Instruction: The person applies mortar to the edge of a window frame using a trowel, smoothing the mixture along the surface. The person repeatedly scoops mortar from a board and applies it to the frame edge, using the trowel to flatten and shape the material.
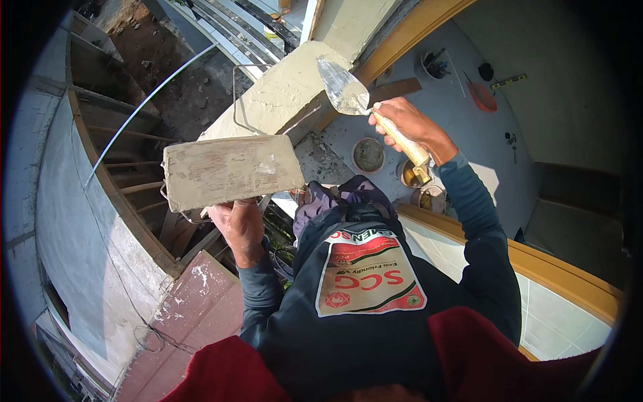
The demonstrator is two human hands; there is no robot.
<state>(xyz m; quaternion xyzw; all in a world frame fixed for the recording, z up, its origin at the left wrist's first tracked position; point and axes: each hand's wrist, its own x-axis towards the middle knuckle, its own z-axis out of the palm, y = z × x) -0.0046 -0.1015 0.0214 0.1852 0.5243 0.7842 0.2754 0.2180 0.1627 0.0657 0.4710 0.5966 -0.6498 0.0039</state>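
Observation:
My left hand (238, 228) is closed beneath a rectangular board (231, 171) smeared with grey-beige plaster, holding it roughly level; its grip is partly hidden. My right hand (408, 124) grips a pale wooden-handled trowel (345, 87), whose metal blade has plaster on it and points up and left. The blade is over the plastered wall top (284, 87), just beyond the board; whether it touches the surface I cannot tell. Bent metal rods (234, 94) cross the wall top behind the board.
Far below on the right are a mortar bucket (368, 154), other containers, a red scoop (481, 97) and a yellow level (509, 82). An orange frame (562, 278) runs along the right. Left are a concrete wall (107, 221), timber battens, a pale curved pipe (147, 99) and a drop to rubble.

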